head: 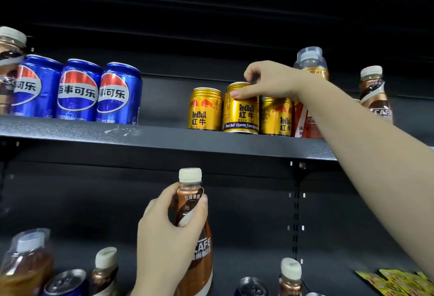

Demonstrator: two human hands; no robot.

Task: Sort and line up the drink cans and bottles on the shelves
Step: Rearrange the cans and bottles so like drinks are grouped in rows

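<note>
While the right hand (270,81) curls over the rim of the middle Red Bull can (240,110), thumb pressed on its front and fingers hooked behind the top, the can stands at the front edge of the upper shelf (164,137), lifted slightly on its left side. Touching that can on the left is a second gold can (204,109), upright; on the right a third gold can (276,117) stands just beside it, partly behind the wrist. Right of that third can is a red-labelled bottle (307,98) with a clear cap cover, mostly hidden by the forearm, and farther right a coffee bottle (375,95) with a cream cap. Well to the left of the middle can, across a bare stretch of shelf, three blue Pepsi cans (77,90) stand in a row touching one another, with another brown bottle (10,61) at the far left edge. Below the middle can, under the shelf, the left hand (169,230) grips a brown latte bottle (193,225) around its neck and shoulder, upright, cream cap on. Around that hand on the lower shelf are more bottles and can tops, and yellow packets (399,281) lie at lower right.
</note>
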